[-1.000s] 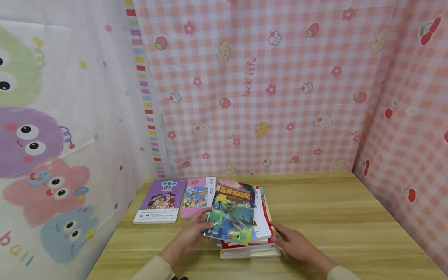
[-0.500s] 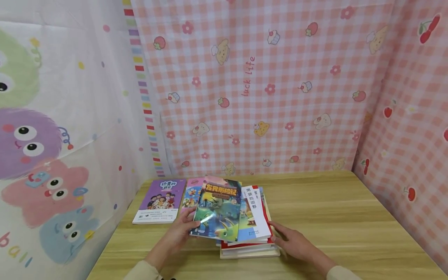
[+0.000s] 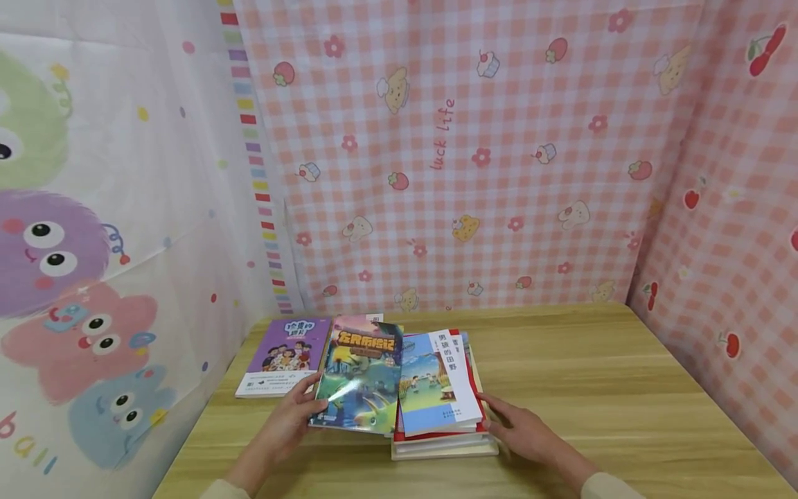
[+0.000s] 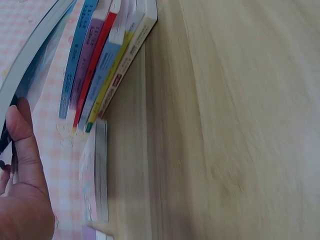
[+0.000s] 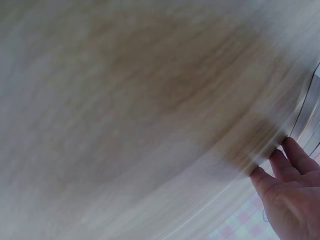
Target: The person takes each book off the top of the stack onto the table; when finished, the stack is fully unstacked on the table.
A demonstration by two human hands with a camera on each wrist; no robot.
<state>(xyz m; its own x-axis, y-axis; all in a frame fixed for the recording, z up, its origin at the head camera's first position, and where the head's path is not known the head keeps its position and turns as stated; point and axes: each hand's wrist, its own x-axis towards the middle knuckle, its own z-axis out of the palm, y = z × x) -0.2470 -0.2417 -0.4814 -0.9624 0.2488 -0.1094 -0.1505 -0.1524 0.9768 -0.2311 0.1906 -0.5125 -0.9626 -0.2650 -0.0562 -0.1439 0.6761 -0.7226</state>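
Observation:
My left hand (image 3: 289, 416) grips the lower left edge of a dinosaur-cover picture book (image 3: 358, 378), thumb on top. That book is held left of the book stack (image 3: 445, 447), its right edge beside the top book (image 3: 433, 381), which has a white strip and a field scene. In the left wrist view the held book (image 4: 32, 55) is lifted apart from the stack's coloured spines (image 4: 102, 65). My right hand (image 3: 526, 433) rests against the stack's right side. Fairly straight fingers touch the book edges in the right wrist view, where the hand (image 5: 290, 195) sits at lower right.
A purple-cover book (image 3: 289, 353) lies flat at the table's left. Beside it a pink book (image 3: 374, 319) is mostly hidden under the held book. The wooden table (image 3: 592, 388) ends at a pink checked curtain (image 3: 530, 263) behind and a white cartoon curtain (image 3: 187, 277) on the left.
My left hand has drawn the dinosaur book leftward off the stack, uncovering the field-scene book and now covering most of the pink one. The right hand has stayed at the stack's side.

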